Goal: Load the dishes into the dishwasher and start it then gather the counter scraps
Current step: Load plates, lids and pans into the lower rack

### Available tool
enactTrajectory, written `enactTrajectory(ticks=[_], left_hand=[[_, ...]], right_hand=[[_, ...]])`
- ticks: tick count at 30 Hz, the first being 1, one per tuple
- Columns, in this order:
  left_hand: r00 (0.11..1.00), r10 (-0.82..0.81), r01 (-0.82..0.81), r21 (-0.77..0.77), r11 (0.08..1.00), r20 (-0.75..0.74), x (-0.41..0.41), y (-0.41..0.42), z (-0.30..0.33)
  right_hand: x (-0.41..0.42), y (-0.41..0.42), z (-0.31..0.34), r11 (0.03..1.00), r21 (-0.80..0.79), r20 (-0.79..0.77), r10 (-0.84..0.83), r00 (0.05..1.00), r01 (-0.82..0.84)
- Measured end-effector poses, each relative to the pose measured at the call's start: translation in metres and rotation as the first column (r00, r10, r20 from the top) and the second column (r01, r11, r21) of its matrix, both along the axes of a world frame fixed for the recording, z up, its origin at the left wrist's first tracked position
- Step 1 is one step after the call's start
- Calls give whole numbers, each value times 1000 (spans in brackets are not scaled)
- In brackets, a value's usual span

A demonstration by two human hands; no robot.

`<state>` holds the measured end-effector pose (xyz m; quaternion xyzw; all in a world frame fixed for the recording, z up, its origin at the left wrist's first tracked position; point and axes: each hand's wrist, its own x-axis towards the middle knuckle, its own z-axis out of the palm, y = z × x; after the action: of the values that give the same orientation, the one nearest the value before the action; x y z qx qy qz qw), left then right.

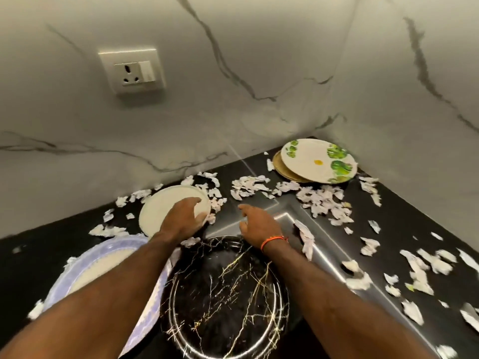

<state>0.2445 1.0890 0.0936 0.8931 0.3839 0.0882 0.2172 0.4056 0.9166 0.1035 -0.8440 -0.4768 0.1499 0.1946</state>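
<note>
Left hand [185, 216]: fingers curled over white plate [166, 207] rim; could slip.
Right hand [256, 224]: spread, empty; may scatter paper scraps [321, 200].

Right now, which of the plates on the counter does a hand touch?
The plain white plate near the wall: the left hand grips its right edge. The right hand touches no plate.

Dim, greyish light overall. Glare streaks on black counter [404, 224]. Motion blur on paper scraps [321, 200] at right. Wide-angle bending of wall [233, 73] edges.
</note>
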Motion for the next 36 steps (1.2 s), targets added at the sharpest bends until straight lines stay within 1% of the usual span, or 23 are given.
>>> enactTrajectory(ticks=[3, 6, 9, 10, 12, 15, 18, 19, 22, 27, 29, 30, 32, 34, 36], left_hand=[[983, 181, -181, 3, 983, -27, -19, 27, -5], [938, 327, -332, -22, 943, -117, -36, 50, -10], [861, 463, -491, -104, 865, -210, -49, 67, -17], [837, 502, -536, -145, 832, -215, -51, 70, -18], [800, 574, -600, -245, 761, -176, -50, 73, -20], [713, 698, -674, -343, 654, -67, -42, 73, -16], [631, 775, -698, -408, 588, 37, -35, 70, -4], [624, 778, -690, -420, 589, 67, -34, 69, 1], [651, 747, -638, -437, 635, 134, -36, 64, 19], [725, 642, -456, -525, 719, 250, -31, 49, 37], [742, 604, -364, -582, 727, 291, -22, 38, 44], [747, 591, -329, -602, 728, 306, -16, 31, 46], [757, 567, -259, -647, 718, 326, -4, 14, 51], [786, 523, -179, -687, 704, 331, 8, -11, 58], [835, 442, -103, -697, 710, 327, 22, -35, 58]], right_hand=[[-1, 45, -9, 997, -16, -20, 75, 997, -75], [-3, 80, -20, 995, -32, -70, 87, 994, -89], [-6, 103, -31, 993, -74, -136, 84, 987, -95], [-7, 109, -35, 992, -87, -161, 81, 984, -96], [-9, 116, -41, 993, -92, -218, 58, 974, -80], [-16, 121, -42, 998, -67, -326, -14, 945, -8], [-18, 118, -38, 993, -21, -419, -114, 901, 116], [-17, 115, -35, 990, 0, -434, -126, 892, 140], [-8, 98, -20, 981, 69, -432, -135, 892, 182], [4, 47, 8, 939, 176, -457, -188, 870, 295], [2, 18, 15, 931, 229, -398, -176, 900, 283], [1, 1, 16, 932, 257, -323, -167, 931, 256], [-3, -36, 18, 949, 280, -71, -132, 989, 147], [-11, -76, 17, 969, 238, 145, -98, 985, 62], [-24, -115, 18, 977, 202, 258, -118, 959, 66]])
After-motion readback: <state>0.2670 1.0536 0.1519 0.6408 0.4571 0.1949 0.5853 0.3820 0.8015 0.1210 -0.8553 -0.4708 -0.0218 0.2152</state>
